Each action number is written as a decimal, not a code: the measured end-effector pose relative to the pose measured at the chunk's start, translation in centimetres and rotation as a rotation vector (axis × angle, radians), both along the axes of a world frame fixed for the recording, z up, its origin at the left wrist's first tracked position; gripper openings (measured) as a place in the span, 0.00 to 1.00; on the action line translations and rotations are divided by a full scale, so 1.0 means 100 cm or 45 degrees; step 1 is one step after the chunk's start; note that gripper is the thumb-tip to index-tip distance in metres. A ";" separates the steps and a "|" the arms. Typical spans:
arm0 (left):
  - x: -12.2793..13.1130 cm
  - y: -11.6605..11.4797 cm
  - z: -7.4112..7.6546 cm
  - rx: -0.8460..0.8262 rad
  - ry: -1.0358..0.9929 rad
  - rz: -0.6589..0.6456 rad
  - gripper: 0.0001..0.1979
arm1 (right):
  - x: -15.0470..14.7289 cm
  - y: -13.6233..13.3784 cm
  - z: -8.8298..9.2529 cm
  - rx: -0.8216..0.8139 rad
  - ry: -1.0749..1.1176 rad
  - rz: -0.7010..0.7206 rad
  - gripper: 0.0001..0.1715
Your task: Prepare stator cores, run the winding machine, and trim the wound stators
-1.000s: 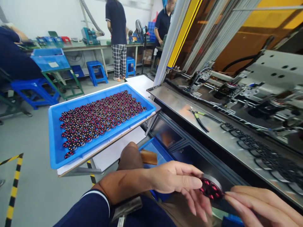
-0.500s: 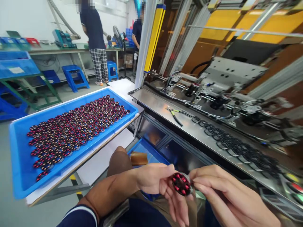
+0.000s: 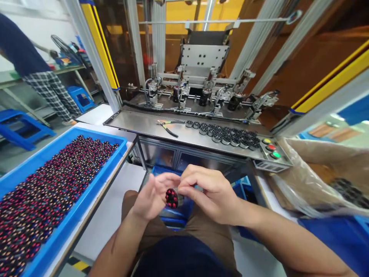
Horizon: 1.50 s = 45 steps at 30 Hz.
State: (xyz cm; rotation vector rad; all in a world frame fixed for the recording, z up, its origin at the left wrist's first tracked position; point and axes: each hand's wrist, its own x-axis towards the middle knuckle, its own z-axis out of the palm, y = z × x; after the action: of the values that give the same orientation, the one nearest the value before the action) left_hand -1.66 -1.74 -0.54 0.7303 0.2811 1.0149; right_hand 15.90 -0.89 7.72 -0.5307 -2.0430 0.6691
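Note:
Over my lap, both hands grip one small round motor part (image 3: 172, 198) with red windings. My left hand (image 3: 152, 196) cups it from the left with curled fingers. My right hand (image 3: 209, 192) pinches it from the right and from above. To the left lies a blue tray (image 3: 69, 221) packed with many similar red-and-black parts (image 3: 49, 192). On the steel machine shelf (image 3: 144, 125) ahead stands a row of dark ring-shaped parts (image 3: 227, 136).
Pliers (image 3: 166, 127) lie on the shelf's left part. Yellow, red and green buttons (image 3: 271, 148) sit at its right end. A plastic-lined box (image 3: 323, 173) of dark parts stands at the right. A person in checked trousers (image 3: 52, 94) stands far left by blue stools (image 3: 20, 129).
My view has swung right, from the tray toward the machine. Both hands moved from the lower right to the middle and closed together on the part.

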 end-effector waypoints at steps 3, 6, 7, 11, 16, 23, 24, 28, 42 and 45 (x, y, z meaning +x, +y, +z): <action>0.002 0.001 -0.002 0.000 0.049 -0.509 0.36 | 0.005 0.003 -0.002 0.030 0.008 0.038 0.06; 0.002 -0.004 -0.001 0.050 0.061 -0.395 0.29 | 0.010 0.003 -0.003 0.034 -0.005 -0.025 0.06; 0.003 -0.006 0.001 0.062 0.090 -0.277 0.23 | 0.011 0.003 -0.004 0.024 -0.006 -0.066 0.06; 0.005 -0.010 0.004 0.131 0.182 0.229 0.19 | 0.012 0.001 -0.008 -0.061 0.007 -0.216 0.08; 0.008 0.001 0.001 0.083 -0.015 0.340 0.17 | 0.012 0.002 -0.011 -0.070 0.059 -0.163 0.08; 0.008 0.007 0.001 0.007 0.173 -0.527 0.36 | 0.016 0.009 -0.008 0.012 0.062 -0.039 0.07; 0.008 0.005 0.001 0.027 0.177 -0.419 0.32 | 0.016 0.009 -0.007 0.011 0.066 -0.061 0.07; 0.013 -0.003 0.003 0.129 0.253 0.211 0.22 | 0.016 0.008 -0.009 -0.032 0.075 -0.211 0.09; 0.017 0.004 0.002 0.433 0.359 0.732 0.14 | -0.004 -0.020 -0.024 -0.985 0.463 -0.267 0.16; 0.014 0.005 0.003 0.438 0.324 0.681 0.14 | -0.010 -0.022 -0.036 -1.319 0.628 -0.088 0.19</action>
State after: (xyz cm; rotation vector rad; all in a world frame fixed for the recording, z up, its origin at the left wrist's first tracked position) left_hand -0.30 -1.25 -0.26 1.1349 0.5496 1.5001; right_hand 14.89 -3.12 4.14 -0.8886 -1.0997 1.6321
